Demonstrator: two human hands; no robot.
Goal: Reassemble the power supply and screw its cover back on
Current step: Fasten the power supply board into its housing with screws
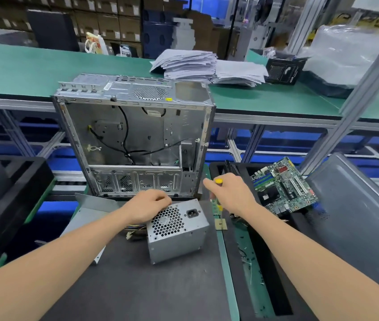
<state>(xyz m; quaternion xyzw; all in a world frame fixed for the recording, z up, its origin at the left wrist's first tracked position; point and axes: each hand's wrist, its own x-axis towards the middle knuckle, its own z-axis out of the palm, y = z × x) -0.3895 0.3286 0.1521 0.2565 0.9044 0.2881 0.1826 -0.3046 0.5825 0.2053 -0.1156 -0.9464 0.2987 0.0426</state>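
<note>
Sitting on the worktop (pixel 160 293) under the left hand (pixel 148 207), whose curled fingers (pixel 163 200) hold its far edge: power supply (pixel 176 230), a grey steel box, honeycomb grille and mains socket facing up. Right hand (pixel 232 193) grips the yellow-capped screwdriver (pixel 218 181), tip hidden. Black tray (pixel 233 274) beyond those fingers holds a motherboard (pixel 283 184). Wires (pixel 135 229) are partly hidden by the left wrist.

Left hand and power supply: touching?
Touching. Head view: the left hand rests on the power supply at its top far corner, fingers curled over the edge.

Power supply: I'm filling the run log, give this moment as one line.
left hand: holds power supply | right hand: grips screwdriver | screwdriver: beside power supply
</note>
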